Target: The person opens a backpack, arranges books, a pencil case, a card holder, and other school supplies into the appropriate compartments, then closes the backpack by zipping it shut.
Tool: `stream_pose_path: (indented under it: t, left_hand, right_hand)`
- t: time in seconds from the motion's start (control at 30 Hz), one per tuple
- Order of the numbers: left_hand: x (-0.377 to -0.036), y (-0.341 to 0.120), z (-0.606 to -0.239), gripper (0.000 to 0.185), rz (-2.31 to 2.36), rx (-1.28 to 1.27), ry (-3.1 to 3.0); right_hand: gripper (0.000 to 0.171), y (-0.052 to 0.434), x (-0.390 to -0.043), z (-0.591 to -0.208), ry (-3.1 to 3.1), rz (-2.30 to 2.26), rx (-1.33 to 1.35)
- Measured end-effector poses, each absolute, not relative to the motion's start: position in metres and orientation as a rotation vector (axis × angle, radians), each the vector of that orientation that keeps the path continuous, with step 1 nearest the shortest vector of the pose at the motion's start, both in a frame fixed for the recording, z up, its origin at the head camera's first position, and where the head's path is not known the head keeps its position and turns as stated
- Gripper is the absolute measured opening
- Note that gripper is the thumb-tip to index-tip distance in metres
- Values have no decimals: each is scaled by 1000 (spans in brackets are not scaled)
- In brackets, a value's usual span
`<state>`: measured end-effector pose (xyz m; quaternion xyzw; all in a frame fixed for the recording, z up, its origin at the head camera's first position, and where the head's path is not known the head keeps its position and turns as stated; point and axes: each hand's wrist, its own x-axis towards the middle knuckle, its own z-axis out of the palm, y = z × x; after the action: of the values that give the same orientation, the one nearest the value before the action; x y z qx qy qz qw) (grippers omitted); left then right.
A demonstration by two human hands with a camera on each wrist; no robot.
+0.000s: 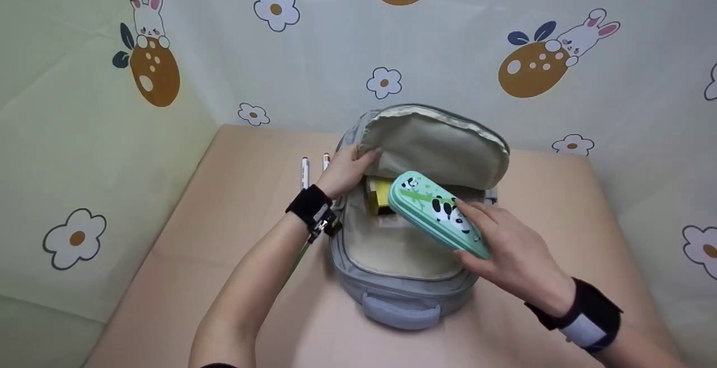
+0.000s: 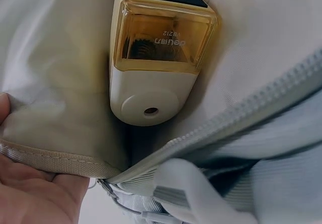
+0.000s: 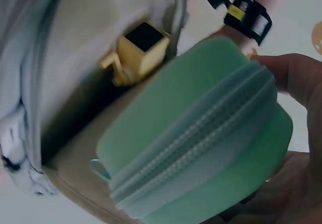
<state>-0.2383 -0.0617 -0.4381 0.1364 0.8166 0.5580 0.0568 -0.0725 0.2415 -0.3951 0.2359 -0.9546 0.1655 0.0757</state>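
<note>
A grey backpack [image 1: 431,144] lies unzipped on the table, its front flap raised. My left hand [image 1: 344,172] grips the flap's edge at the left, thumb on the inner lining. My right hand [image 1: 518,250] holds a mint-green pencil case [image 1: 425,205] with panda pictures by its near end. The zipped case is tilted above the backpack's opening, apart from the lining in the head view. Inside the bag sits a yellow crank pencil sharpener [image 2: 156,83], partly hidden behind the case in the head view. Its crank shows in the right wrist view.
Two white markers, one a dark-capped marker [image 1: 305,172] and one a red-marked marker [image 1: 326,161], stand out left of the backpack. A carry handle [image 1: 400,312] faces the near side. A patterned curtain [image 1: 330,60] hangs behind the pinkish table [image 1: 224,189].
</note>
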Motion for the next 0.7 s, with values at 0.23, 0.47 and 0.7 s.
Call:
stream_pose_path:
  t: [0.23,0.47,0.7]
  left_hand:
    - [-238,-62,-438,39,1711,389,2443]
    - [-238,-62,-438,44,1705,368,2438]
    - [-239,-60,-437,45,1743,385,2407]
  right_hand:
    - [77,241,-75,-410,-3019,367,570]
    - [72,238,-83,-418,-3063,246,525]
    - [72,231,-99,-423,-3079,185,456]
